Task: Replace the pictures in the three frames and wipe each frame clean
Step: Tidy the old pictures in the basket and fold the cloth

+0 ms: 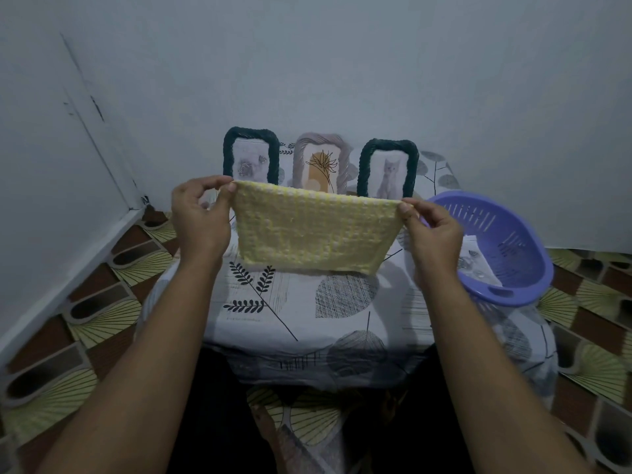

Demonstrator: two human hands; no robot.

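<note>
both hands, left hand and right hand, are pinching the yellow cloth by its top corners, stretching it sideways and letting it hang between them, above the bench.

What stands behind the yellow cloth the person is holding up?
Three frames stand there: a dark rose frame, a pale plant frame and a dark cat frame. The cloth hides their bases.
</note>
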